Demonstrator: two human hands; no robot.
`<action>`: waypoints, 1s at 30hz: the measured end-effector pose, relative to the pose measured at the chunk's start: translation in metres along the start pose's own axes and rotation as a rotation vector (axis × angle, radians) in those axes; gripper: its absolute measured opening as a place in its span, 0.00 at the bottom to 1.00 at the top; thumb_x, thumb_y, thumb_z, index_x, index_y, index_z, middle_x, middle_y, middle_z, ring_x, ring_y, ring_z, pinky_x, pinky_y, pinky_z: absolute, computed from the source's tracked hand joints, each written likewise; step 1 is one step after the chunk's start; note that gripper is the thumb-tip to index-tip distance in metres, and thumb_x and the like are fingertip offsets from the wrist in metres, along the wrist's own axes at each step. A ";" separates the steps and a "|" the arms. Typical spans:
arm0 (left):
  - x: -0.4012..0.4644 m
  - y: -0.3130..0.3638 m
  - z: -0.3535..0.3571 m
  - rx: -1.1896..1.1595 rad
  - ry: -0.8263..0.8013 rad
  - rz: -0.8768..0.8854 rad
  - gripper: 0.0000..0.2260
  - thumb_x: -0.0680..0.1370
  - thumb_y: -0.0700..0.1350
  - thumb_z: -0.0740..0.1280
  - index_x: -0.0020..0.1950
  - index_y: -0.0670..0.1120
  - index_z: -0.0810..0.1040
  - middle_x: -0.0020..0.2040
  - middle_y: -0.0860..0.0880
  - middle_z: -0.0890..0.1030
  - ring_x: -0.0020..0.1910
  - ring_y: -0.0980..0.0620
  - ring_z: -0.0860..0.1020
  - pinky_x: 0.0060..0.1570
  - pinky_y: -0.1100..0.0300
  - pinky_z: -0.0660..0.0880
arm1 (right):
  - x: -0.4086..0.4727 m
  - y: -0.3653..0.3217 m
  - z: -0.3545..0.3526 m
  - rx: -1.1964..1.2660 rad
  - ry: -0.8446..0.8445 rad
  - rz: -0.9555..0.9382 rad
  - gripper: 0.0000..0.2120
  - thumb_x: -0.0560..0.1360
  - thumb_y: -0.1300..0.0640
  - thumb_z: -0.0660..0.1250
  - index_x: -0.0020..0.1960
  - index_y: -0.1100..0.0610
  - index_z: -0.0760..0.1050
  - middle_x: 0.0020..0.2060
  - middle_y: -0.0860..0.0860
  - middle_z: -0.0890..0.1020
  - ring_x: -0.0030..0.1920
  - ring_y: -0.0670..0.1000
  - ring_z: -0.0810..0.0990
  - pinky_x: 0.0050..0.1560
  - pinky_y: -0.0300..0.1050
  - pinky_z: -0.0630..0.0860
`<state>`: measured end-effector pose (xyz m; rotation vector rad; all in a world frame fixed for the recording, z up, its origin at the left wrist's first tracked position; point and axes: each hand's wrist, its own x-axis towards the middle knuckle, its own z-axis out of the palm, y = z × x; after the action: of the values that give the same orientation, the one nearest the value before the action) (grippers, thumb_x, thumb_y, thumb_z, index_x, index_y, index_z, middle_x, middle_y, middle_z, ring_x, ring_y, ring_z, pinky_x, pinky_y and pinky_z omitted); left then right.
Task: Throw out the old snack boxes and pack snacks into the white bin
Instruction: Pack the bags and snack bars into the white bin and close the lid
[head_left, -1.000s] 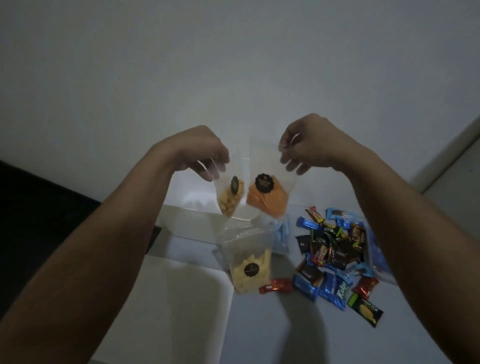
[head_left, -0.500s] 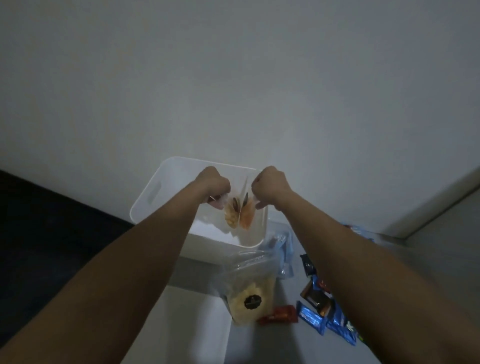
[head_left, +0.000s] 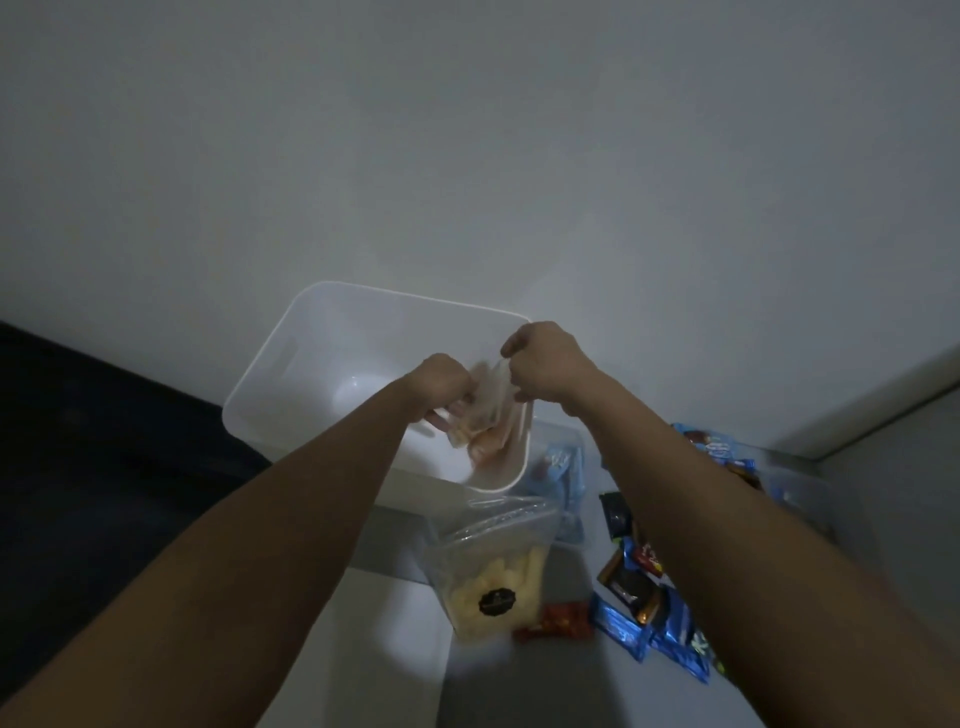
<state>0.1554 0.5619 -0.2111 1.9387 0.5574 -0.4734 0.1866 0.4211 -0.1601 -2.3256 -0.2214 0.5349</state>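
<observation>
Holding two snack pouches (head_left: 485, 434) upright inside the white bin (head_left: 332, 332), at its near right corner, my left hand (head_left: 441, 382) and right hand (head_left: 545, 358) pinch their tops, directly above the bin floor.

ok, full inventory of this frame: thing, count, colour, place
bin: 1, white, far side of the table, by the wall
held bags: 2, clear, yellowish and orange contents, blurred, inside the bin's right end
bag on table: 1, clear with pale yellow snacks and a black round label, just in front of the bin
red candy: 1, right of that bag's base
wrapped candies: a loose pile, count unclear, mostly blue, black and brown, right of the bag
clear box: 1, blue packets inside, right of the bin
table: 1, white
left hand: closed on one held bag
right hand: closed on the other
</observation>
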 end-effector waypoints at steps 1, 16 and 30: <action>-0.001 -0.001 0.000 0.016 -0.002 -0.006 0.11 0.78 0.40 0.62 0.55 0.36 0.78 0.51 0.41 0.82 0.45 0.47 0.81 0.43 0.51 0.80 | -0.004 0.002 -0.004 0.011 0.033 -0.020 0.12 0.73 0.69 0.60 0.52 0.67 0.79 0.50 0.63 0.82 0.52 0.62 0.82 0.54 0.58 0.80; -0.112 0.009 -0.004 0.257 0.032 0.156 0.08 0.75 0.39 0.68 0.42 0.34 0.81 0.35 0.40 0.82 0.31 0.46 0.81 0.32 0.59 0.77 | -0.109 0.067 -0.006 -0.357 -0.232 -0.103 0.08 0.70 0.61 0.75 0.48 0.58 0.80 0.46 0.54 0.82 0.44 0.50 0.79 0.45 0.44 0.77; -0.147 -0.069 0.057 0.725 0.252 0.396 0.15 0.69 0.44 0.73 0.56 0.48 0.82 0.51 0.49 0.83 0.51 0.49 0.80 0.52 0.56 0.77 | -0.160 0.092 0.028 -0.581 -0.146 -0.343 0.14 0.71 0.54 0.72 0.56 0.50 0.78 0.52 0.51 0.78 0.51 0.51 0.79 0.52 0.49 0.79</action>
<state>-0.0085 0.5108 -0.2035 2.7508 0.1381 -0.1792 0.0305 0.3230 -0.1921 -2.7117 -0.9326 0.5126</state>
